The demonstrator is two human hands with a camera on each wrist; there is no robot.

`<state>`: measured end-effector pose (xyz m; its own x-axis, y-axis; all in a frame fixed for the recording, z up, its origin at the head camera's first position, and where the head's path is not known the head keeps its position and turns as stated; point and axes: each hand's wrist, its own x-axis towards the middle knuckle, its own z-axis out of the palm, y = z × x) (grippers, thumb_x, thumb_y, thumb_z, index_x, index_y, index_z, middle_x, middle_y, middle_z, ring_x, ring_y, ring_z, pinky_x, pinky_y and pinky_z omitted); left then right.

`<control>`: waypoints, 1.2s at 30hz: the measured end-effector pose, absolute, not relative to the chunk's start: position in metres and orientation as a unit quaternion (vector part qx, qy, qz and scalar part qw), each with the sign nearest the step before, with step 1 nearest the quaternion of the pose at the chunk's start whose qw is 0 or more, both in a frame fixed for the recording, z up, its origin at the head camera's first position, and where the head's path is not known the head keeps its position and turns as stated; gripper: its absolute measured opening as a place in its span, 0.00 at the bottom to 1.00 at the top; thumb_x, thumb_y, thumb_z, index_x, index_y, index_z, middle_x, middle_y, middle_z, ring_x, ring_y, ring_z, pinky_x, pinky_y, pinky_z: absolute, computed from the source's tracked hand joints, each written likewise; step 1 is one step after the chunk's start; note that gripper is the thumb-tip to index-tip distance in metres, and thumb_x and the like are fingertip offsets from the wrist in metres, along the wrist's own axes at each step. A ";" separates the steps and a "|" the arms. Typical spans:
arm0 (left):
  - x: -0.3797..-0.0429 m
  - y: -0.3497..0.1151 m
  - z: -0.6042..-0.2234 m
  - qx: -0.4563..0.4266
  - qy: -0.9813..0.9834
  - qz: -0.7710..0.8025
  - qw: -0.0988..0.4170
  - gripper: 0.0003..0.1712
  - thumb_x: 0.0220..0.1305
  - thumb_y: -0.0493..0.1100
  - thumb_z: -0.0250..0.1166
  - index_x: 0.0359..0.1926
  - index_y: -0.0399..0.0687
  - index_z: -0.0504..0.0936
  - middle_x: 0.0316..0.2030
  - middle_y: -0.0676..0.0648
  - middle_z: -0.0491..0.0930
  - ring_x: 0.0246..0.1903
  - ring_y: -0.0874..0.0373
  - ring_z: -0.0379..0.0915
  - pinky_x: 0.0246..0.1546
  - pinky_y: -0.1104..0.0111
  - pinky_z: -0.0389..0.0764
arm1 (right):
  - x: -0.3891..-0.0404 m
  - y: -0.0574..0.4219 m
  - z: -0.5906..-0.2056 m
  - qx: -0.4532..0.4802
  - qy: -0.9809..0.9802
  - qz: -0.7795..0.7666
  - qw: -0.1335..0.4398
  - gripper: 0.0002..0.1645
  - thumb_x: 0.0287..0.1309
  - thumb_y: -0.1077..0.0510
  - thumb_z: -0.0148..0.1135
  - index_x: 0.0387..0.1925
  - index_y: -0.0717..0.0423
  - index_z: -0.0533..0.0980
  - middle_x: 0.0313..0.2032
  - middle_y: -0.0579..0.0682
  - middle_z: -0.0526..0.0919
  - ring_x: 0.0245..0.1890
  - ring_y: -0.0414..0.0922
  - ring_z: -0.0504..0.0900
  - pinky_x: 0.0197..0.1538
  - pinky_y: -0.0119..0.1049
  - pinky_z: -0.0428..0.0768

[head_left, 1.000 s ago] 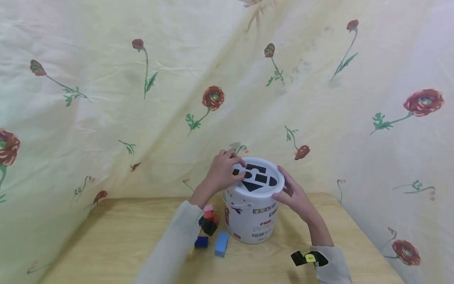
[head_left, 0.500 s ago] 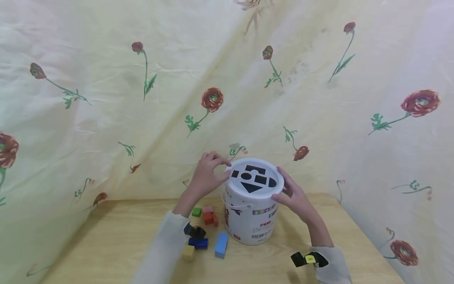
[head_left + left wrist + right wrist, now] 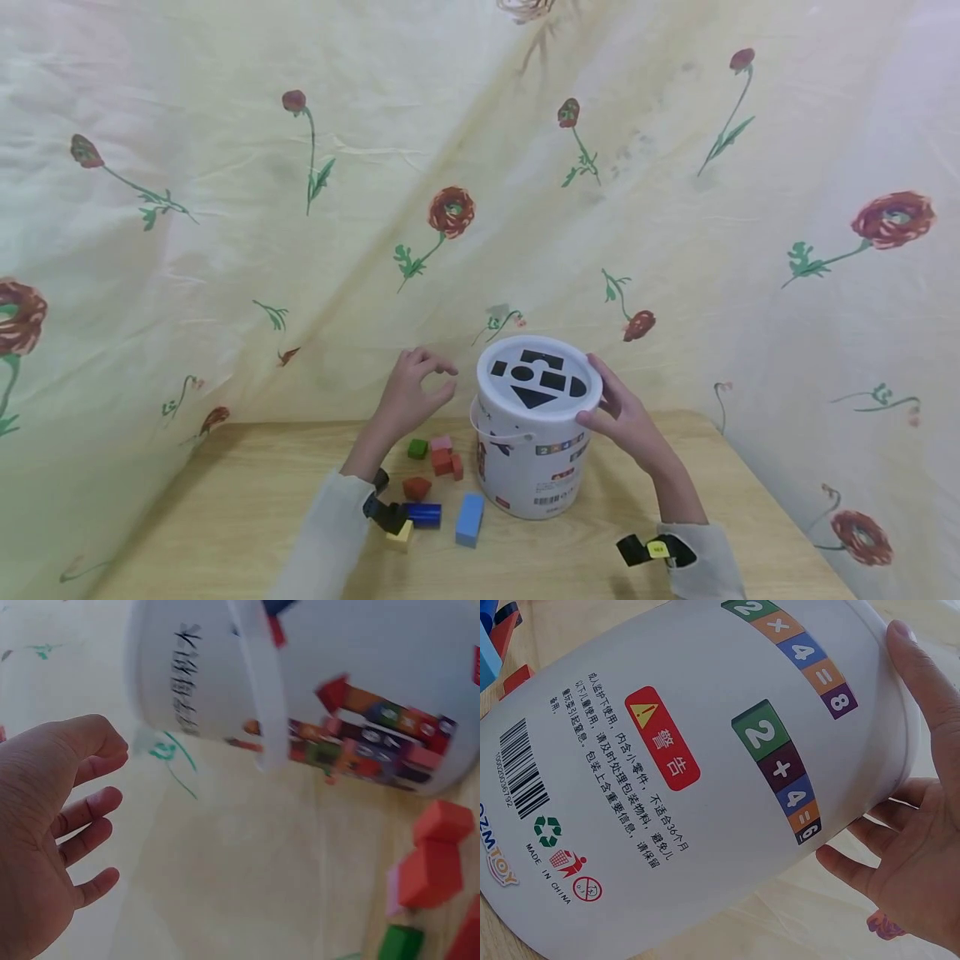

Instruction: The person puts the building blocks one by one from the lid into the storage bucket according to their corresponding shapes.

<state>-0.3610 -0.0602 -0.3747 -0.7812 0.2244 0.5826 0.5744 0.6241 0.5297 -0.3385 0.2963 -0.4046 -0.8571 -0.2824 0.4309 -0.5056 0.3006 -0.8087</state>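
A white block bucket stands upright on the table, its handle hanging down the side. Cut-out shapes, among them a triangle, a circle and an arch, mark its white lid. At the bucket's right, my right hand holds it by the rim, the thumb near the lid's edge and the fingers round the far side. To the left of the bucket my left hand hovers above the table, thumb and forefinger curved apart with nothing between them. In the left wrist view its other fingers hang loosely bent.
Loose blocks lie left of the bucket: a light blue one, a dark blue cylinder, a yellow one, a green one, a pink one and several red ones. Behind the table hangs a flowered cloth.
My left hand has drawn back from over the lid, leftward and down, uncovering the cut-outs and more blocks. The right hand and bucket have stayed in place.
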 end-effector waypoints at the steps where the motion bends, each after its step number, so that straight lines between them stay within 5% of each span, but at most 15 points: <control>1: -0.361 -0.061 -0.378 -0.227 -0.871 -0.368 0.234 0.08 0.63 0.42 0.71 0.44 0.51 0.87 0.45 0.46 0.81 0.49 0.52 0.69 0.49 0.60 0.75 | -0.339 0.297 -0.405 0.247 -0.801 0.535 0.105 0.55 0.63 0.59 0.66 0.82 0.47 0.45 0.81 0.56 0.47 0.79 0.67 0.49 0.71 0.71 0.56; 12: -0.366 -0.073 -0.419 -0.210 -0.892 -0.348 0.197 0.08 0.61 0.42 0.72 0.42 0.51 0.88 0.42 0.49 0.80 0.49 0.50 0.71 0.55 0.50 0.75 | -0.339 0.296 -0.404 0.250 -0.801 0.532 0.109 0.55 0.63 0.60 0.67 0.82 0.48 0.45 0.81 0.56 0.47 0.79 0.67 0.49 0.71 0.72 0.56; 18: -0.366 -0.079 -0.436 -0.231 -0.895 -0.333 0.187 0.07 0.60 0.38 0.72 0.40 0.45 0.87 0.40 0.43 0.81 0.47 0.42 0.77 0.72 0.34 0.52 | -0.338 0.295 -0.404 0.247 -0.800 0.538 0.104 0.55 0.63 0.60 0.67 0.82 0.49 0.45 0.81 0.57 0.47 0.78 0.68 0.49 0.71 0.72 0.55; 23: -0.364 -0.084 -0.444 -0.228 -0.903 -0.323 0.170 0.06 0.60 0.39 0.72 0.39 0.49 0.87 0.39 0.45 0.80 0.46 0.44 0.75 0.54 0.50 0.75 | -0.337 0.295 -0.405 0.248 -0.798 0.539 0.104 0.55 0.63 0.60 0.66 0.82 0.49 0.45 0.81 0.57 0.47 0.78 0.68 0.50 0.71 0.71 0.56; 25: -0.362 -0.086 -0.447 -0.225 -0.908 -0.316 0.159 0.06 0.60 0.39 0.73 0.40 0.49 0.87 0.39 0.45 0.80 0.46 0.44 0.73 0.46 0.56 0.74 | -0.337 0.296 -0.405 0.249 -0.798 0.540 0.104 0.55 0.63 0.60 0.66 0.82 0.49 0.45 0.81 0.57 0.47 0.78 0.68 0.50 0.71 0.72 0.56; 36: -0.355 -0.101 -0.450 -0.236 -0.925 -0.286 0.086 0.10 0.59 0.43 0.74 0.42 0.51 0.86 0.40 0.44 0.80 0.45 0.47 0.69 0.42 0.61 0.70 | -0.338 0.295 -0.404 0.244 -0.800 0.539 0.102 0.55 0.63 0.59 0.66 0.82 0.47 0.44 0.81 0.55 0.47 0.78 0.67 0.50 0.70 0.71 0.59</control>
